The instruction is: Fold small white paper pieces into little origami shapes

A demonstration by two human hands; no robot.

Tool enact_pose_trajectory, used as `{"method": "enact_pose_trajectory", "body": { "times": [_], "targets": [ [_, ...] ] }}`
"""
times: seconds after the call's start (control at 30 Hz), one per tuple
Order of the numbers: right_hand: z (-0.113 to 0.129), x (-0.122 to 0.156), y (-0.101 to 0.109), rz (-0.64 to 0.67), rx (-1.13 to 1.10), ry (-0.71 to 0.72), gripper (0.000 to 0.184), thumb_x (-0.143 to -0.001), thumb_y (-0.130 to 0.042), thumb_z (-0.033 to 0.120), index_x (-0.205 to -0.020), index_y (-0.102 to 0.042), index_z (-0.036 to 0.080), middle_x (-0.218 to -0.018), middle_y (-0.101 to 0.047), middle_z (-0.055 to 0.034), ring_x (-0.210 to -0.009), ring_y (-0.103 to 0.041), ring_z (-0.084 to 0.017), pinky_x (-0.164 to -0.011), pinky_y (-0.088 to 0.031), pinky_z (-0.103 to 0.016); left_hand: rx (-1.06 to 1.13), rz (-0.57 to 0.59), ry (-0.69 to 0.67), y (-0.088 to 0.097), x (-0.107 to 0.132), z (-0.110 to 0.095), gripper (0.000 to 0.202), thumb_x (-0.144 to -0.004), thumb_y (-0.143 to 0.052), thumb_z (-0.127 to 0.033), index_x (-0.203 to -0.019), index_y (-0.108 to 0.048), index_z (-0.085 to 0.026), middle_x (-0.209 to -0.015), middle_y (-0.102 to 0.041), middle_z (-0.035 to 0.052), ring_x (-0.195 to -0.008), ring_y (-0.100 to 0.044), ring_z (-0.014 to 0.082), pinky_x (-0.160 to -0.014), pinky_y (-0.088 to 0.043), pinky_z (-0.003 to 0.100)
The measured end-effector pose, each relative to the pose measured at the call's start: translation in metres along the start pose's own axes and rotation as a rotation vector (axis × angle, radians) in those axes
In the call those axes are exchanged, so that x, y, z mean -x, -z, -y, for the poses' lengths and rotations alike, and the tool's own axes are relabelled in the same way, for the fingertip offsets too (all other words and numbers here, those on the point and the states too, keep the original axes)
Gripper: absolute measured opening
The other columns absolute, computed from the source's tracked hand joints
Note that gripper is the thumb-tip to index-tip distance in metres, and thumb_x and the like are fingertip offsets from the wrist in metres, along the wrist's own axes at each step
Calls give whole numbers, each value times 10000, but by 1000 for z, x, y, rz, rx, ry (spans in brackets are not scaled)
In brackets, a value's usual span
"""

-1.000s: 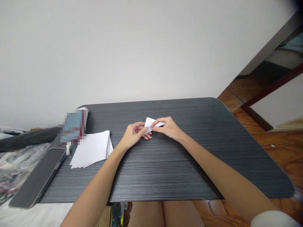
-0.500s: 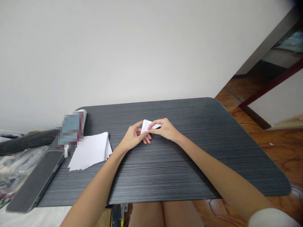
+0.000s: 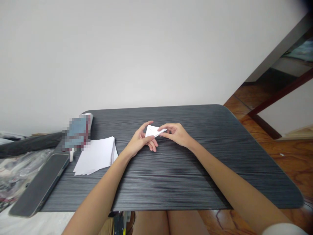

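A small piece of folded white paper [image 3: 152, 131] is held between both hands above the dark table. My left hand [image 3: 140, 141] grips its left side, thumb on top, with the index finger raised behind it and the other fingers curled underneath. With thumb and index finger, my right hand [image 3: 177, 133] pinches the paper's narrow right tip. Creases and a flap show on the paper's upper face. Its underside is hidden by my left fingers.
A stack of white paper sheets [image 3: 96, 156] lies on the black ridged table [image 3: 171, 182] at the left. Beside it are a smartphone [image 3: 40, 184] at the table's edge, a small white object [image 3: 71, 155] and a blurred-out item [image 3: 77, 132]. A white wall [image 3: 151, 55] borders the back.
My right hand has slid right along the paper to its tip, and the folded paper now looks flatter. My left index finger has lifted. The view has shifted slightly.
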State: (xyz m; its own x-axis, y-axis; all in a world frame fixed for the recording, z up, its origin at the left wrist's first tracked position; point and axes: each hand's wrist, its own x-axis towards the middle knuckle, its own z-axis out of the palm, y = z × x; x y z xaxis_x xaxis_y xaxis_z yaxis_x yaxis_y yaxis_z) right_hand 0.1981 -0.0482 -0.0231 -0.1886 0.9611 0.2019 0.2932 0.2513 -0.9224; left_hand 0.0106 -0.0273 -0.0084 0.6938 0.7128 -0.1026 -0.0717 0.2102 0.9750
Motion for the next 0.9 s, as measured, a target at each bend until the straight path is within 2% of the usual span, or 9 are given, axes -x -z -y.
{"method": "enact_pose_trajectory", "body": {
  "times": [0.1, 0.23, 0.37, 0.47, 0.63, 0.8, 0.9],
  "targets": [
    [0, 1, -1, 24, -19, 9, 210, -688, -616, 253, -865, -661, 149, -778, -651, -44, -612, -526, -113, -572, -408, -247, -10, 14, 4, 0, 0, 1, 554, -754, -535, -195, -1224, -246, -143, -591, -646, 39, -463, -617, 171, -413, -441, 206],
    [-1, 1, -1, 39, -33, -1, 194, -703, -592, 252, -850, -667, 151, -727, -654, -41, -624, -562, -125, -588, -435, -253, -39, -4, -6, -2, -1, 2, 449, -742, -553, -197, -1106, -293, -169, -638, -648, 35, -482, -622, 165, -396, -430, 185],
    [-2, 1, -1, 27, -10, -16, 176, -696, -591, 243, -819, -677, 151, -670, -647, -29, -610, -572, -126, -576, -443, -247, -70, -20, -37, -6, -3, 3, 436, -712, -600, -212, -1036, -310, -183, -718, -642, 32, -481, -617, 145, -390, -439, 183],
    [-1, 1, -3, 20, -2, -19, 169, -693, -590, 235, -806, -679, 145, -652, -642, -26, -604, -573, -125, -572, -445, -244, -102, -32, -78, -8, -4, 5, 461, -688, -635, -234, -1020, -320, -175, -674, -632, 15, -466, -608, 140, -411, -464, 205],
    [1, 2, -3, 76, -45, -5, 187, -707, -578, 222, -848, -666, 136, -739, -658, -48, -664, -585, -136, -619, -461, -261, -110, -72, -92, -9, -4, 5, 397, -686, -640, -239, -958, -362, -159, -609, -624, 3, -458, -601, 140, -419, -461, 208],
    [3, 3, 3, 119, -108, 32, 274, -709, -585, 223, -968, -629, 142, -889, -655, -69, -784, -593, -152, -681, -472, -278, -38, -52, -59, -6, -3, 2, 350, -703, -614, -207, -956, -378, -153, -600, -631, 11, -445, -591, 134, -419, -440, 200],
    [3, 3, 5, 112, -87, 26, 275, -709, -589, 233, -968, -632, 150, -892, -657, -67, -785, -592, -157, -684, -476, -287, -14, -39, -45, -4, -3, 2, 333, -707, -606, -196, -958, -393, -151, -599, -634, 15, -453, -593, 135, -427, -436, 201]
  ]
}}
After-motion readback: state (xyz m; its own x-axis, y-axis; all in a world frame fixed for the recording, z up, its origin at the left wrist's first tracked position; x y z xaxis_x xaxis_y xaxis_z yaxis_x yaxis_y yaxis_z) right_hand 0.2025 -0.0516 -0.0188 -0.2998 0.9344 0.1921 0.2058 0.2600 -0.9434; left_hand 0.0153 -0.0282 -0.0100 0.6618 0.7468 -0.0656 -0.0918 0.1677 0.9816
